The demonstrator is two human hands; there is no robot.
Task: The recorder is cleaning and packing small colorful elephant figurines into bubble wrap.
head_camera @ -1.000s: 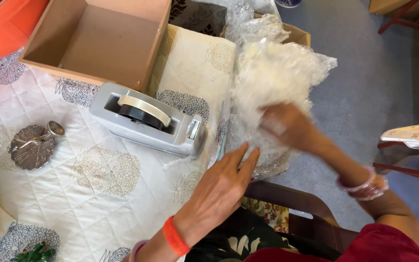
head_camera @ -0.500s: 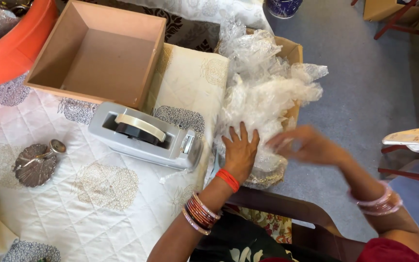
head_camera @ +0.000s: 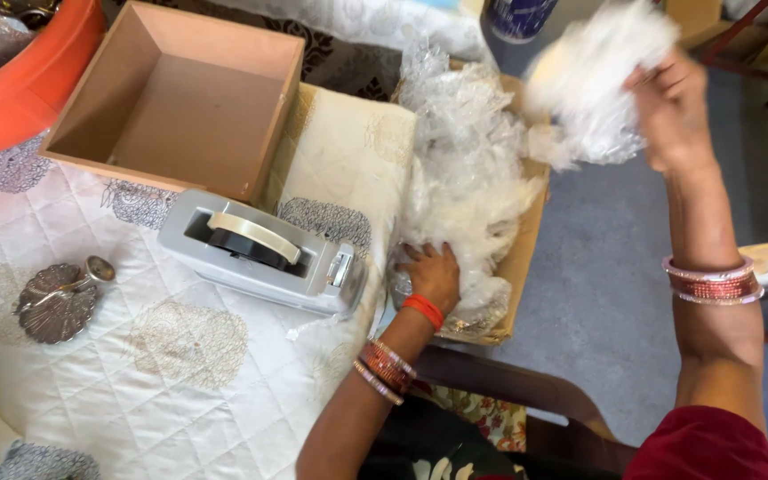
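My right hand (head_camera: 676, 105) is raised at the upper right, shut on a blurred wad of white packing plastic (head_camera: 593, 89) lifted out over the floor. My left hand (head_camera: 433, 276) presses down on the heap of clear bubble wrap (head_camera: 464, 178) that fills a cardboard carton (head_camera: 526, 258) standing beside the table edge. Its fingers are spread on the wrap. A grey tape dispenser (head_camera: 260, 253) sits on the quilted white cloth just left of that hand.
An empty brown box (head_camera: 180, 107) stands at the back of the table. An orange tub (head_camera: 20, 89) is at the far left. A small silver ornament (head_camera: 60, 302) lies on the cloth. Grey floor (head_camera: 606, 293) lies to the right, with chair legs beyond.
My right hand has risen up and to the right, pulling a wad of white plastic out of the carton. My left hand has slid down onto the bubble wrap.
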